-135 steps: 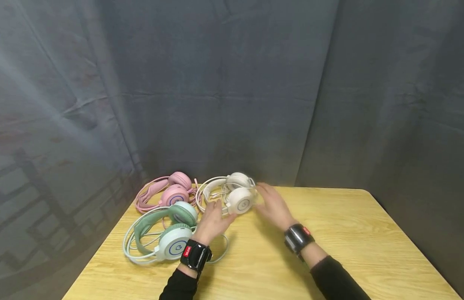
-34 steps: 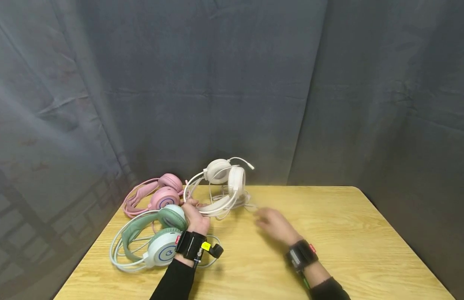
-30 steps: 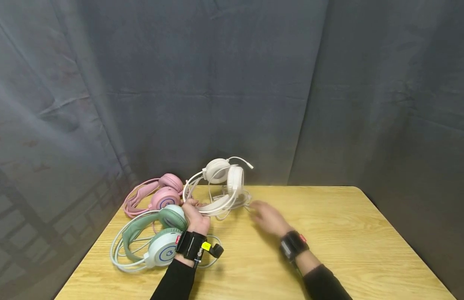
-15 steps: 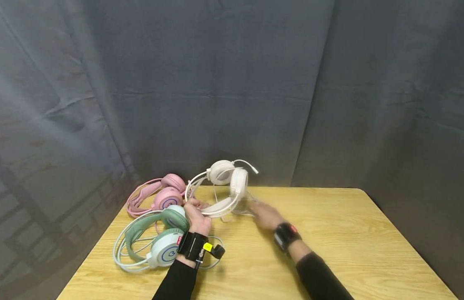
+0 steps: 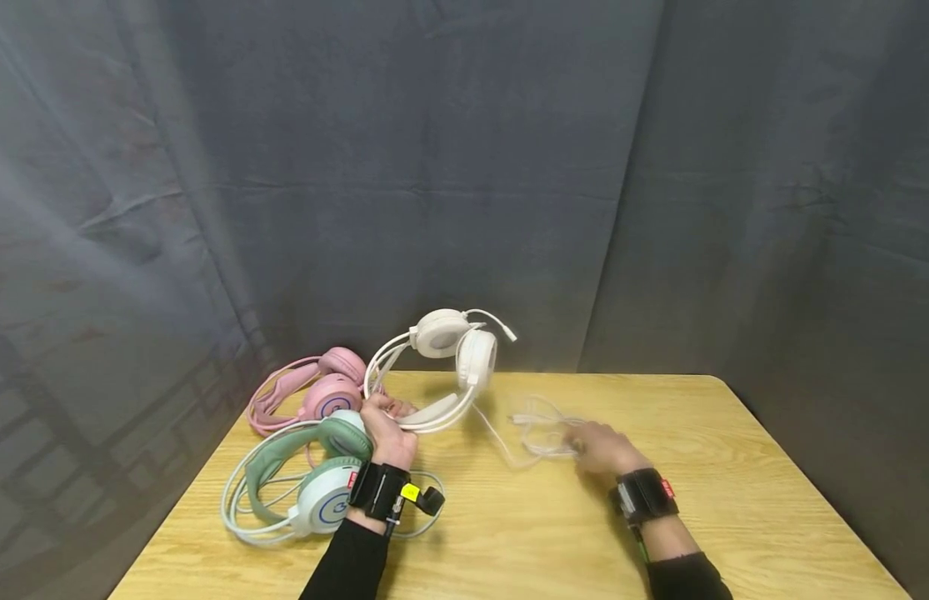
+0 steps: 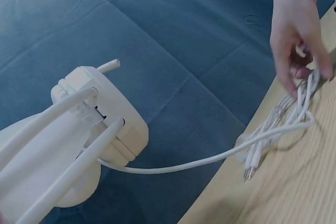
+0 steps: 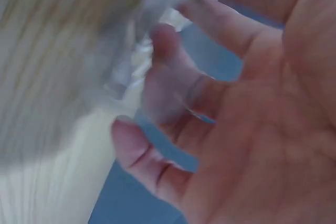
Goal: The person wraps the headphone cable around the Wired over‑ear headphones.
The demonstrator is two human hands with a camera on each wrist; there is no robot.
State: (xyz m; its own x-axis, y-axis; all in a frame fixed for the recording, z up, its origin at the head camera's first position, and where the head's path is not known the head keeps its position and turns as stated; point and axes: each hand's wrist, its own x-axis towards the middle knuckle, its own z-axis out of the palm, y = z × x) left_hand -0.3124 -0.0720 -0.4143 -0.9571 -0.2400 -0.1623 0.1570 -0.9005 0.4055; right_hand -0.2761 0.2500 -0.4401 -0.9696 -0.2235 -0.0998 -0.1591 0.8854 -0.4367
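Observation:
My left hand point(image 5: 389, 429) grips the headband of a white headset point(image 5: 434, 412), whose ear cups are raised above the tabletop and face away from me. A thin microphone boom sticks out from its far cup. To the right, my right hand point(image 5: 602, 448) pinches the bundled white cable point(image 5: 542, 437) low over the table. In the left wrist view the cable bundle point(image 6: 283, 121) hangs from the fingertips of my right hand point(image 6: 299, 35), and one strand runs to the ear cup. The right wrist view is blurred where the fingers meet the cable.
A green and white headset point(image 5: 329, 492) lies beside my left wrist, its cable looping under the forearm. Behind it lies a pink headset point(image 5: 332, 396). The wooden table point(image 5: 734, 500) ends at grey curtains point(image 5: 471, 208) at the back and both sides.
My right hand has taken the cable bundle from beneath the white headset and moved right with it, drawing a strand out. My left hand stays on the headband, with the headset slightly higher.

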